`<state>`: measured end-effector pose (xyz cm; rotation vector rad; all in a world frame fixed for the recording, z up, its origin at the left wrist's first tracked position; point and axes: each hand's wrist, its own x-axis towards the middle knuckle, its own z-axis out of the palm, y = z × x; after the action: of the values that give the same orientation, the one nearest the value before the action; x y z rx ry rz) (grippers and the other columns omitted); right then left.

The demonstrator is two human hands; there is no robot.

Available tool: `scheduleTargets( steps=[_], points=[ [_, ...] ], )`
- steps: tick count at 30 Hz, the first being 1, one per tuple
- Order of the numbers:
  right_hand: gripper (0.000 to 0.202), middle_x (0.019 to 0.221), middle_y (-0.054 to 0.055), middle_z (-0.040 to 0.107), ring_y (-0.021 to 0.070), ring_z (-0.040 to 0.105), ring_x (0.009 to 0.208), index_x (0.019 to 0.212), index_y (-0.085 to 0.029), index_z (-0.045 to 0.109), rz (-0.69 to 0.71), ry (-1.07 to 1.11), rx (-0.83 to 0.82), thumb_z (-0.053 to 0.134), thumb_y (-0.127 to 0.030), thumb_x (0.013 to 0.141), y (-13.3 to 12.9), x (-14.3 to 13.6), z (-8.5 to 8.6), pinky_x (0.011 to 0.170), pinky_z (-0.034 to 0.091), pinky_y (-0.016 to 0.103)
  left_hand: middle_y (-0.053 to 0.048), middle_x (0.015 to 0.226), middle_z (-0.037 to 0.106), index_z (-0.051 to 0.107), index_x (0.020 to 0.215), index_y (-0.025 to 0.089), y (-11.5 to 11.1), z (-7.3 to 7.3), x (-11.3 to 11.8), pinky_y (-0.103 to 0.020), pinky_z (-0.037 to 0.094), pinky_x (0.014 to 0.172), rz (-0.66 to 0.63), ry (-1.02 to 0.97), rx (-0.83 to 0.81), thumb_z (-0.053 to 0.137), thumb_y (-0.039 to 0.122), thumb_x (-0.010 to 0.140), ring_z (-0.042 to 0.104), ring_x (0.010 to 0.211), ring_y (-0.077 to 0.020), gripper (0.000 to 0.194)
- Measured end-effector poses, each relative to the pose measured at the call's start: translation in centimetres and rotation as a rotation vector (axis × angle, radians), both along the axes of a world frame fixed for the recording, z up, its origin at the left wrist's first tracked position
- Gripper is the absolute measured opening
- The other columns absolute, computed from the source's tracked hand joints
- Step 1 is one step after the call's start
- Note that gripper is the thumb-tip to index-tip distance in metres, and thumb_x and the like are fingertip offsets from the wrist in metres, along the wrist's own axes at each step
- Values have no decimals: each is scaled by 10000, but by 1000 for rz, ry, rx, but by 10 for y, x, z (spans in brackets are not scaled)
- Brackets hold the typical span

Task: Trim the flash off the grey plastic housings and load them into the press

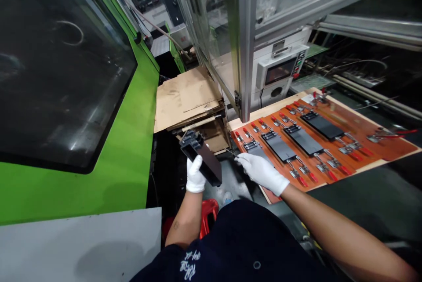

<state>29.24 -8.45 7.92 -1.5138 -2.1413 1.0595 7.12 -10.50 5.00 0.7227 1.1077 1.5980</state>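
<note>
The gloved left hand (pixel 195 175) grips a black moulded part (pixel 201 158), held tilted above the floor gap beside the green machine (pixel 132 159). The gloved right hand (pixel 262 172), fingers extended and unclenched, rests on the near edge of the orange clamp fixture board (pixel 379 141), touching the nearest black plate (pixel 259 151).

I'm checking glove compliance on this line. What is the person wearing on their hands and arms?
Both the left hand and the right hand wear plain white, close-fitting gloves that end at the wrist. The forearms are bare below short dark navy sleeves. The dark top carries small white lettering near the left shoulder, too small to read.
</note>
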Motion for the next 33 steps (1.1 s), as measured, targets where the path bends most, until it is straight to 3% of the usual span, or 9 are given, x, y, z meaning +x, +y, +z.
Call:
scheduleTargets(
  steps=[3, 6, 9, 12, 19, 24, 29, 33],
  points=[
    [353, 775, 64, 718, 198, 692, 755, 962, -160, 672, -3, 158, -19, 335, -233, 1038, -16, 7, -1, 780, 538, 325, -167, 1231, 729, 691, 1270, 153, -1, 13, 9, -534, 467, 1111, -110, -348, -56, 718, 698, 758, 640, 1245, -378, 748],
    [345, 751, 49, 697, 201, 676, 736, 962, -186, 648, 43, 299, -34, 328, -279, 1051, -39, 13, 9, 756, 538, 333, -142, 1248, 718, 678, 1293, 175, 0, 27, 18, -481, 500, 1071, -133, -451, 12, 604, 756, 822, 635, 1240, -333, 751],
    [327, 860, 65, 716, 204, 687, 817, 991, -203, 640, 74, 377, -51, 342, -318, 1058, -57, 19, 18, 769, 538, 328, -136, 1337, 671, 664, 1303, 190, -2, 39, 27, -446, 509, 1054, -117, -433, 72, 529, 784, 853, 596, 1289, -314, 758],
    [345, 821, 57, 702, 199, 673, 761, 965, -201, 636, 50, 362, -75, 341, -347, 1066, -65, 23, 23, 712, 527, 318, -134, 1344, 660, 654, 1309, 203, -6, 50, 36, -447, 513, 1040, -107, -390, 115, 521, 803, 847, 580, 1296, -320, 769],
    [345, 1012, 107, 744, 215, 708, 908, 1024, -179, 674, 74, 322, 66, 351, -295, 1062, -73, 32, 22, 796, 530, 316, -121, 1285, 675, 613, 1360, 246, -9, 76, 61, -458, 525, 1012, -88, -357, 192, 516, 813, 845, 575, 1271, -325, 772],
    [342, 945, 78, 752, 194, 710, 833, 1004, -190, 679, 26, 330, 65, 361, -301, 1060, -70, 44, 27, 772, 534, 300, -111, 1272, 683, 603, 1370, 242, 2, 83, 74, -446, 525, 991, -143, -353, 256, 524, 794, 857, 578, 1247, -326, 758],
    [316, 973, 86, 765, 202, 727, 857, 972, -195, 688, -9, 409, 166, 391, -279, 1039, -67, 47, 29, 749, 541, 298, -92, 1229, 703, 658, 1280, 231, 12, 89, 79, -373, 544, 916, -202, -349, 313, 507, 782, 867, 627, 1087, -253, 704],
    [327, 827, 70, 747, 195, 707, 718, 941, -195, 693, -50, 440, 199, 393, -273, 1045, -65, 45, 30, 671, 531, 302, -102, 1198, 701, 685, 1253, 210, 17, 93, 79, -375, 556, 898, -224, -324, 341, 514, 808, 846, 646, 1049, -241, 743]
  ],
)
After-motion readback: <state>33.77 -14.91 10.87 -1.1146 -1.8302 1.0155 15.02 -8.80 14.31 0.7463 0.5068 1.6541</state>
